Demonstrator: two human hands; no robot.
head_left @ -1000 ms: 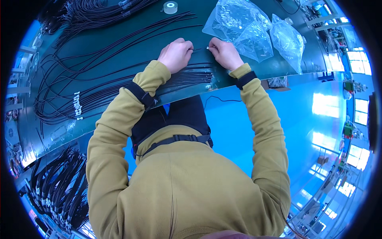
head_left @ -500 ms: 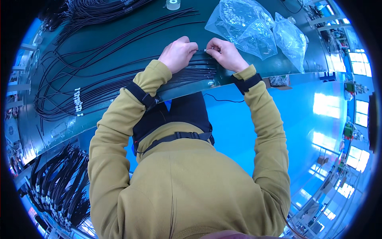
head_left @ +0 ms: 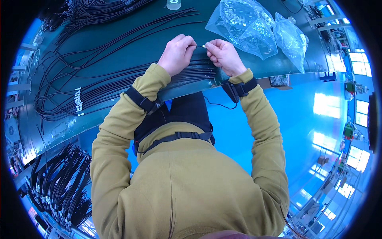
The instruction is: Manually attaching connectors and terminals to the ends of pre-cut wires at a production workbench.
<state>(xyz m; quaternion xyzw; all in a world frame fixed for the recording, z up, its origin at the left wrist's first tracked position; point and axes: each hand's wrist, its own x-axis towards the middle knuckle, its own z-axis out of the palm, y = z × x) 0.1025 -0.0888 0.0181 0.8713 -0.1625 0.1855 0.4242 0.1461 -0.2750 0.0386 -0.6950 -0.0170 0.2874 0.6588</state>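
Over the green table, my left hand (head_left: 177,54) pinches a thin black cable (head_left: 199,46) close to its end. Fingers of my right hand (head_left: 225,56) are closed on a small pale connector (head_left: 204,46) at that end, a short stretch of cable showing between the hands. Below both hands, a row of black cables (head_left: 175,78) lies along the near edge of the table, their ends toward the right. On the left these cables curve round in loops. Small white pieces (head_left: 78,100) lie in a line across them.
Clear plastic bags (head_left: 243,31) with small parts lie at the far right of the table (head_left: 119,38). A tape roll (head_left: 174,4) stands at the far edge. More black cables (head_left: 93,14) are heaped at the far left; another bunch (head_left: 59,185) hangs below the table at left.
My right hand has turned, its wrist swinging slightly left and down, and more of the pale connector now shows at its fingertips. The left hand has barely shifted.
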